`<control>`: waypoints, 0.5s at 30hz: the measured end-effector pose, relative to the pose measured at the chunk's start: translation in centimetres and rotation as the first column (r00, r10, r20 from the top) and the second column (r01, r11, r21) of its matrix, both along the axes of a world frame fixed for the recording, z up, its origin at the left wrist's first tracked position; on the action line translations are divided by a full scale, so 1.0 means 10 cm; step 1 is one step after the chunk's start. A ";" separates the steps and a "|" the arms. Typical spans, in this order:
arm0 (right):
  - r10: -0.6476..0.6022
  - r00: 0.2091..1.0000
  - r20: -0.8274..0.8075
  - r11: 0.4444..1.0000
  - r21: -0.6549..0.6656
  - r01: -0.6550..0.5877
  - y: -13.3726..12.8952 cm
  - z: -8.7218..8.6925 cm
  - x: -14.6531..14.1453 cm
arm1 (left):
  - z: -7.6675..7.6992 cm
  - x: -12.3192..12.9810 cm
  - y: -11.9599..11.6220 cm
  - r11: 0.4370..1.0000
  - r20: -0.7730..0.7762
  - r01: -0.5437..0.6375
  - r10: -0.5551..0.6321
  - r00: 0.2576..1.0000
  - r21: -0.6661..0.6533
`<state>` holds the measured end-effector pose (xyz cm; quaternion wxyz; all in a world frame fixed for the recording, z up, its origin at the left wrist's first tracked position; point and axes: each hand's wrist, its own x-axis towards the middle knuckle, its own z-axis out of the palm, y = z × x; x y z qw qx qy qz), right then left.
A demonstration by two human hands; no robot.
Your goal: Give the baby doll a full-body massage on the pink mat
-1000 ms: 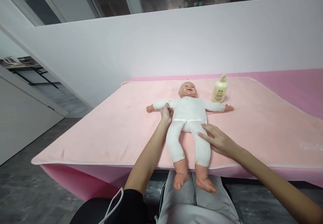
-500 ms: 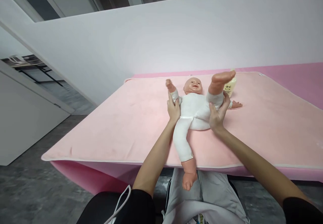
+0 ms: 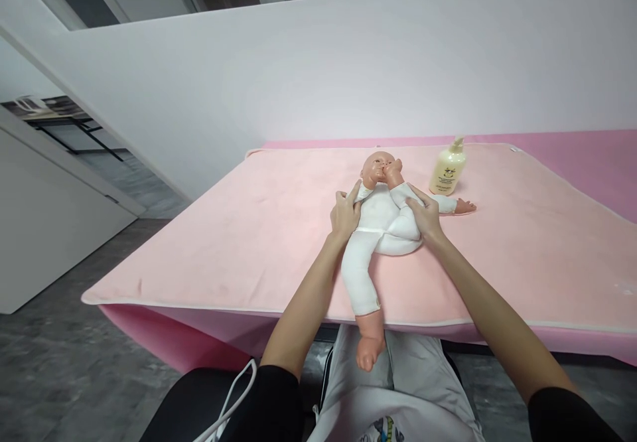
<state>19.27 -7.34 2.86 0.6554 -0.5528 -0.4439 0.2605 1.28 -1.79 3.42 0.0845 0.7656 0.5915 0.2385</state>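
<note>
A baby doll [image 3: 381, 215] with a white cloth body lies on its back on the pink blanket, its head toward the wall. My left hand [image 3: 345, 214] is closed around the doll's arm on the left, which is bent so its hand lies at the face. My right hand [image 3: 425, 215] grips the doll's raised leg on the right, folded up over the body with the foot by the face. The other leg stretches toward me, its foot past the table edge. The doll's other arm lies stretched out to the right.
A pale yellow pump bottle [image 3: 448, 168] stands behind the doll's outstretched arm. The pink blanket [image 3: 239, 243] covers most of the table, over a darker pink cloth [image 3: 587, 156]. A white wall [image 3: 348, 77] rises behind. A white cable [image 3: 231, 402] hangs near my left sleeve.
The doll's raised leg has moved left and inward, bringing its foot to the face. The held arm has bent in to the face too. The pump bottle is now in full view.
</note>
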 end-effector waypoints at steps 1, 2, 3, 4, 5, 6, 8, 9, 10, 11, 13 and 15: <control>0.002 1.000 -0.006 1.000 0.001 -0.002 0.00 0.00 0.00 | 0.00 0.00 0.00 1.000 0.002 0.001 -0.001 1.000 -0.003; 0.005 1.000 -0.012 1.000 0.003 -0.005 0.00 0.00 0.00 | 0.00 0.00 0.00 1.000 0.007 0.000 0.000 1.000 -0.004; 0.008 1.000 -0.019 1.000 0.003 -0.008 0.01 -0.01 0.00 | 0.00 0.00 -0.01 1.000 0.013 -0.004 0.004 1.000 -0.006; 0.009 1.000 -0.026 1.000 0.004 -0.008 0.01 -0.01 0.00 | 0.00 0.00 -0.01 1.000 0.020 -0.007 0.007 1.000 -0.007; 0.008 0.999 -0.038 1.000 0.007 -0.008 0.00 0.00 0.00 | 0.00 0.00 -0.01 1.000 0.028 -0.011 0.011 1.000 -0.010; 0.010 0.999 -0.053 1.000 0.013 -0.009 0.00 0.01 0.00 | -0.01 0.00 -0.01 1.000 0.040 -0.016 0.016 0.999 -0.011; 0.026 0.995 -0.098 0.999 0.029 -0.023 -0.05 0.04 0.02 | -0.02 0.00 -0.02 0.999 0.075 -0.027 0.028 0.997 -0.017; 0.046 0.992 -0.118 0.999 0.035 -0.042 -0.08 0.06 0.04 | -0.02 0.00 -0.03 0.999 0.093 -0.035 0.037 0.995 -0.022; 0.069 0.989 -0.132 0.997 0.041 -0.064 -0.13 0.08 0.06 | -0.03 0.00 -0.03 0.999 0.108 -0.043 0.046 0.993 -0.025; 0.095 0.986 -0.136 0.995 0.045 -0.089 -0.19 0.10 0.10 | -0.03 0.00 -0.04 0.998 0.119 -0.050 0.053 0.992 -0.027; 0.145 0.983 -0.115 0.989 0.054 -0.139 -0.33 0.13 0.17 | -0.03 0.00 -0.04 0.998 0.125 -0.054 0.057 0.990 -0.027; 0.184 0.981 -0.065 0.982 0.057 -0.180 -0.48 0.14 0.26 | -0.03 0.00 -0.04 0.998 0.125 -0.050 0.053 0.991 -0.025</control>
